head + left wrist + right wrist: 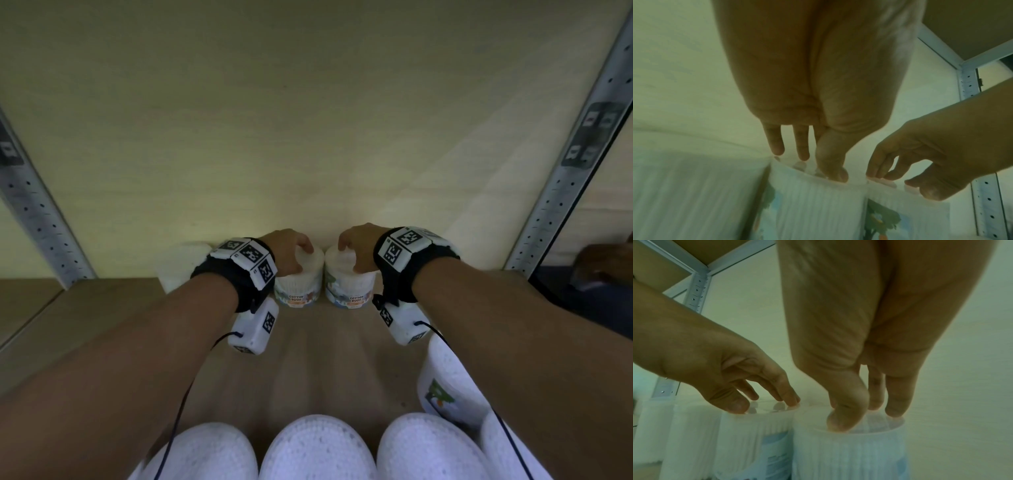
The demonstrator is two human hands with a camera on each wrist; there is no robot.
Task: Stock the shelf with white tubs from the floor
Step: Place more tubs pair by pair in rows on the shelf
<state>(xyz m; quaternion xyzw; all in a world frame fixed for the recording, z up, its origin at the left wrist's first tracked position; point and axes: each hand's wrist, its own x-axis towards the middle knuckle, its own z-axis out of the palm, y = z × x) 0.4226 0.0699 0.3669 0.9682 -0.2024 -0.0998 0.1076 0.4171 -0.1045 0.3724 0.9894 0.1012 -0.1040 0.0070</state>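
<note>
Two white cotton-bud tubs stand side by side at the back of the wooden shelf (102, 308). My left hand (303, 251) reaches down on the left tub (298, 284), thumb at the lid's front rim and fingers over the top. My right hand (346, 255) holds the right tub (349, 286) the same way. In the left wrist view the left hand (807, 164) sits on its tub (818, 203), with the right hand (894, 180) beside it. In the right wrist view the right hand (867, 417) pinches the lid of its tub (849, 451); the left hand (764, 404) touches the neighbouring tub (748, 431).
A third tub (181, 263) stands at the back, left of my left wrist. Several more tubs (318, 448) line the shelf's front edge, and one (445, 383) sits under my right forearm. Perforated metal uprights (41, 222) (565, 188) frame the bay. A pale wall closes the back.
</note>
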